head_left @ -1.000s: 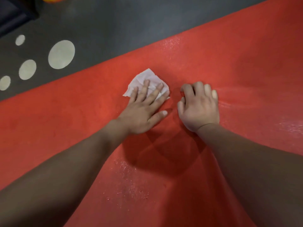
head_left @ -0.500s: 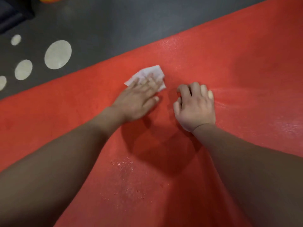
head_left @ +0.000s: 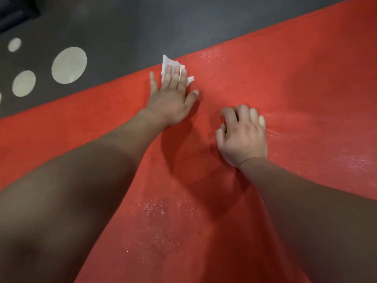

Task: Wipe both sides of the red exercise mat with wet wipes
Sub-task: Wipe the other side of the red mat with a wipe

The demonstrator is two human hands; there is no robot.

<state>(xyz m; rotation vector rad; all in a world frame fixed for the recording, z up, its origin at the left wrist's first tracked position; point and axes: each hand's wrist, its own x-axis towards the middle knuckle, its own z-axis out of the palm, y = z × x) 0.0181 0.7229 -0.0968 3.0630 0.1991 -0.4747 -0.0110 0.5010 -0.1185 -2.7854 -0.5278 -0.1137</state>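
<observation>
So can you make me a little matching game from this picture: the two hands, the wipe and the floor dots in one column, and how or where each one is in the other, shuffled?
Things:
1. left hand
2. right hand
3. wipe
4. dots

States or places:
A. pale, on the grey floor
B. fingers curled, resting on the mat
C. white, at the mat's far edge
D. flat, fingers straight, pressing the wipe

Pairs: 1-D, 2-B, 3-C, 4-A
</observation>
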